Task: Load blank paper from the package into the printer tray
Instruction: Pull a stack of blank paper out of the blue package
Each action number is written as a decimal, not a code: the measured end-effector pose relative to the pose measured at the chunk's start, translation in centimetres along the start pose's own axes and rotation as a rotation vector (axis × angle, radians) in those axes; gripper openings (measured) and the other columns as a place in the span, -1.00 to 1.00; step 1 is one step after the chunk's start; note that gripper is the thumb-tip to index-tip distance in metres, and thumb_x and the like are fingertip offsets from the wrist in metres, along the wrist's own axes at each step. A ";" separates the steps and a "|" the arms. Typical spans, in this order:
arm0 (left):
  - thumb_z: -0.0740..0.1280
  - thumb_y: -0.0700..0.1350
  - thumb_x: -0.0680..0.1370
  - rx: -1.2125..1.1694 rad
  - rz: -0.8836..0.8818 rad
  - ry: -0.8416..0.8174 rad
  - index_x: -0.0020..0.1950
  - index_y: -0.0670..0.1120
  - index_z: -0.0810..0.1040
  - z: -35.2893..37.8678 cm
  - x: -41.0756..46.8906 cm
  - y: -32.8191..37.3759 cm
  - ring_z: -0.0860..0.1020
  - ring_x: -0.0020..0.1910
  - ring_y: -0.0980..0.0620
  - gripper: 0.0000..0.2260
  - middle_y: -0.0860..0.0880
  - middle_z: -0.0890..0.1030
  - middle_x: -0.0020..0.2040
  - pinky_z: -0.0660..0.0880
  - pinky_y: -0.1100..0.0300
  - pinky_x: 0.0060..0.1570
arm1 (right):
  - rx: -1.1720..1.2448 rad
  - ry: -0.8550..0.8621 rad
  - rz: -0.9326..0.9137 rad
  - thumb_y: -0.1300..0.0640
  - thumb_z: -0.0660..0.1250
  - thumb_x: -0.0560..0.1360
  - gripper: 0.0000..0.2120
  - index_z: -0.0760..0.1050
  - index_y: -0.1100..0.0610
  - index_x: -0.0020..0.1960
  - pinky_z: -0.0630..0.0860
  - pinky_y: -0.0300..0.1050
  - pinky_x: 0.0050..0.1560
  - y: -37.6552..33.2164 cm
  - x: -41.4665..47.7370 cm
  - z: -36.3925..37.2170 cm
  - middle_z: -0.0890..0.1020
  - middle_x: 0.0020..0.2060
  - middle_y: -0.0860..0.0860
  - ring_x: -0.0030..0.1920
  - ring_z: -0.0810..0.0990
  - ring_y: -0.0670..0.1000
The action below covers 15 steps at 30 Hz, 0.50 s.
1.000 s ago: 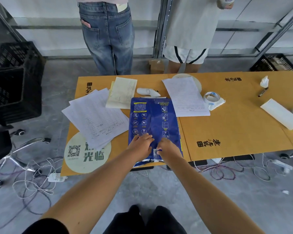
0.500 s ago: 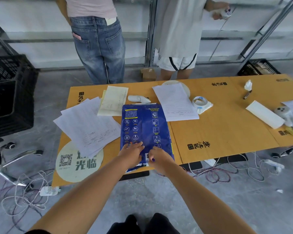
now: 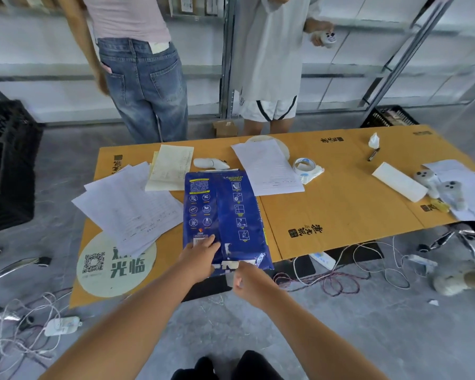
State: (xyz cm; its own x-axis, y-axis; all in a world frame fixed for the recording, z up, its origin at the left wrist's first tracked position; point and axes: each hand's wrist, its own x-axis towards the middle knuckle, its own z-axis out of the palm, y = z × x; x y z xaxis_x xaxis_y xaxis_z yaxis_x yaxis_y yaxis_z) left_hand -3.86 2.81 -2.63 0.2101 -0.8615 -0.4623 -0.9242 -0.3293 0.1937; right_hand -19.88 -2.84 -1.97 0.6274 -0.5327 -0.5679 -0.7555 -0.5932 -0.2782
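A blue paper package [image 3: 225, 212] with white icons lies lengthwise on the cardboard-covered table [image 3: 340, 204], its near end at the table's front edge. My left hand [image 3: 200, 256] presses flat on the package's near left part. At the near end my right hand [image 3: 247, 278] pinches a flap of the wrapper and holds it away from the package. White paper shows where the wrapper is torn. No printer is in view.
Loose printed sheets [image 3: 132, 209] lie left of the package, another sheet [image 3: 266, 165] and a tape roll [image 3: 303, 165] to the right. Two people [image 3: 146, 78] stand behind the table. Black crates [image 3: 6, 160] stand at left. Cables [image 3: 340, 278] litter the floor.
My right hand has pulled back toward me with the wrapper flap, tearing the near end open. My left hand stays pressed on the package. The camera tilted upward.
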 end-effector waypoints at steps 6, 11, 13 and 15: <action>0.34 -0.09 0.53 0.086 0.024 0.027 0.55 0.03 0.05 1.1 -0.8 0.6 0.11 0.55 -0.12 -0.32 -0.10 0.06 0.59 0.28 -0.09 0.42 | -0.036 -0.147 0.100 0.18 0.29 0.53 -0.74 0.52 0.23 0.19 0.55 -0.01 0.08 -0.3 1.5 1.3 0.62 0.10 0.15 0.03 0.61 0.16; 0.32 -0.07 0.55 0.006 0.032 0.053 0.55 0.03 0.07 0.4 -0.8 0.9 0.18 0.53 -0.13 -0.36 -0.09 0.11 0.58 0.29 -0.09 0.42 | -0.015 -0.194 0.134 0.22 0.21 0.56 -0.80 0.51 0.20 0.14 0.50 -0.17 0.01 -0.5 1.5 1.1 0.60 -0.03 0.12 0.01 0.60 0.07; 0.33 -0.06 0.55 -0.051 0.067 0.080 0.53 0.02 0.13 0.2 -0.7 1.2 0.24 0.50 -0.13 -0.39 -0.05 0.17 0.57 0.34 -0.10 0.40 | 0.037 -0.071 0.090 0.24 0.15 0.59 -0.92 0.40 0.16 -0.06 0.38 -0.32 -0.30 -0.4 0.9 0.9 0.40 -0.32 0.01 -0.27 0.45 -0.02; 0.35 -0.08 0.53 -0.069 0.109 0.104 0.51 0.01 0.19 -0.1 -0.8 1.8 0.31 0.46 -0.14 -0.41 -0.01 0.24 0.53 0.39 -0.09 0.37 | 0.033 -0.014 0.069 0.24 0.14 0.59 -0.85 0.38 0.19 -0.15 0.29 -0.27 -0.38 -0.4 0.7 0.7 0.36 -0.35 0.02 -0.28 0.41 0.01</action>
State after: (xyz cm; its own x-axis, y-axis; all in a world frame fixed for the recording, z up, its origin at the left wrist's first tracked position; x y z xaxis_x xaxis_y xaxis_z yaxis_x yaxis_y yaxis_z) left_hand -5.62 2.88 -1.85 0.1451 -0.9276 -0.3444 -0.9200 -0.2545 0.2979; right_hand -19.27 -2.59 -2.82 0.5708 -0.5634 -0.5973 -0.8031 -0.5347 -0.2631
